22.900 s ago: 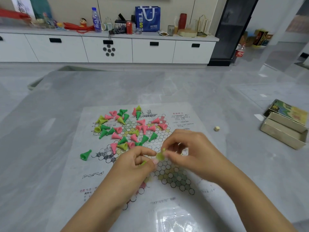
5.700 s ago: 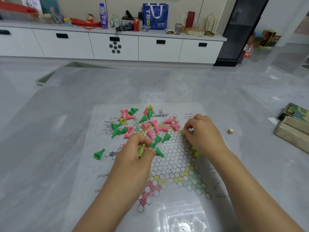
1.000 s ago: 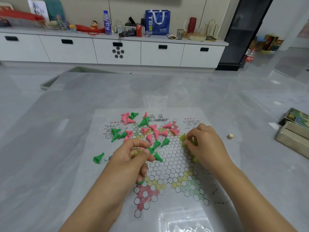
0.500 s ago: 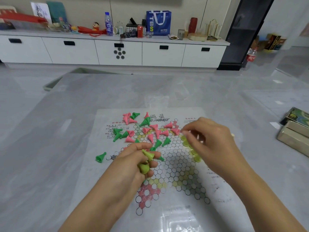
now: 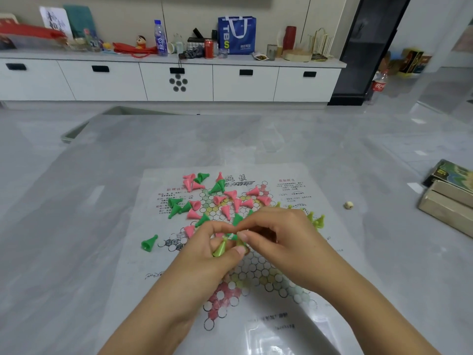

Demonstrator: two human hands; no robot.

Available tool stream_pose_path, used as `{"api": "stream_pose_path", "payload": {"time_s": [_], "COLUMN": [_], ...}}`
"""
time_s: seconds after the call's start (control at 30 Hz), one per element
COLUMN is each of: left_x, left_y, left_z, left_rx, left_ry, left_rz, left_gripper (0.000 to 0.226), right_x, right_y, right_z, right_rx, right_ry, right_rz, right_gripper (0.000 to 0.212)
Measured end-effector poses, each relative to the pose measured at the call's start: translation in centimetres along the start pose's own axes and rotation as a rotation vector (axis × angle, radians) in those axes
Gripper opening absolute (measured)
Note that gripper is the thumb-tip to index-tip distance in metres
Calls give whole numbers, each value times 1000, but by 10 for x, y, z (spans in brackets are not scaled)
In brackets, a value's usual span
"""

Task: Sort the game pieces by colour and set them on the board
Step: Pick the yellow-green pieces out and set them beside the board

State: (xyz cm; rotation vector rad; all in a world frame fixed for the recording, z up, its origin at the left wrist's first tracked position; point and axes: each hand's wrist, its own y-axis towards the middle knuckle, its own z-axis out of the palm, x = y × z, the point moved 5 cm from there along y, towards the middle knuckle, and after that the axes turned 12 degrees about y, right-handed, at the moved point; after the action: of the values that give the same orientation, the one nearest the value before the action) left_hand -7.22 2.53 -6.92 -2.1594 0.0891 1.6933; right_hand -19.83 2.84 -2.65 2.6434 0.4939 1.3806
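Partway only: yellow-green pieces point(image 5: 317, 221) standing at board point(image 5: 332, 252) right edge; left hand point(image 5: 204, 254) gripping more yellow-green cones point(image 5: 220, 248), right hand point(image 5: 279, 234) pinching at them; pink pieces point(image 5: 230, 198) and green pieces point(image 5: 179, 204) lying jumbled, unsorted.

pink pieces point(image 5: 231, 198), dark green pieces point(image 5: 179, 206), yellow-green pieces point(image 5: 317, 221) (pale), white board point(image 5: 158, 252) with black-ringed circles, grey marbled table point(image 5: 76, 226)

At my twelve o'clock, a blue bag point(image 5: 236, 34) on the far counter read "TBS". My board point(image 5: 320, 252) carried printed Chinese characters too small and blurred for me to read.
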Motion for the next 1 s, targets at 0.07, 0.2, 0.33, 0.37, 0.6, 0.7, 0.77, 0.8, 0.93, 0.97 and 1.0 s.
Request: {"api": "stream_pose_path", "payload": {"time_s": [0.07,0.2,0.33,0.37,0.6,0.7,0.77,0.8,0.93,0.97,1.0], "left_x": [0,-3,0,1,2,2,0,-1,-3,-3,-3], "left_y": [-1,0,3,4,5,3,2,1,1,1,1], "left_z": [-2,-2,-4,-5,-5,-4,-4,-4,-4,-5,-5], "left_rx": [-22,-47,-70,-84,-66,-54,-45,-42,-37,-40,-44], "left_ry": [10,2,-46,-72,-79,-57,-62,-64,-64,-68,-71], "left_rz": [-21,-20,-55,-70,-60,-50,-48,-46,-28,-27,-26], "left_gripper": [23,25,17,21,36,31,26,23,16,15,14], "right_x": [-1,-1,-13,-20,-52,-57,-61,-62,-66,-67,-67], "right_y": [-2,-5,-4,-4,-6,-2,0,1,4,4,4], "right_z": [-2,-7,-33,-45,-51,-41,-37,-35,-30,-30,-30], "right_rx": [25,65,-111,-213,-254,-195,-169,-157,-120,-118,-119], "right_ry": [45,30,32,5,-441,-489,-520,-534,-571,-575,-573], "right_rz": [10,23,90,110,188,201,224,235,272,279,285], "right_gripper": [9,5,11,13,7,10,11,11,14,15,16]}}
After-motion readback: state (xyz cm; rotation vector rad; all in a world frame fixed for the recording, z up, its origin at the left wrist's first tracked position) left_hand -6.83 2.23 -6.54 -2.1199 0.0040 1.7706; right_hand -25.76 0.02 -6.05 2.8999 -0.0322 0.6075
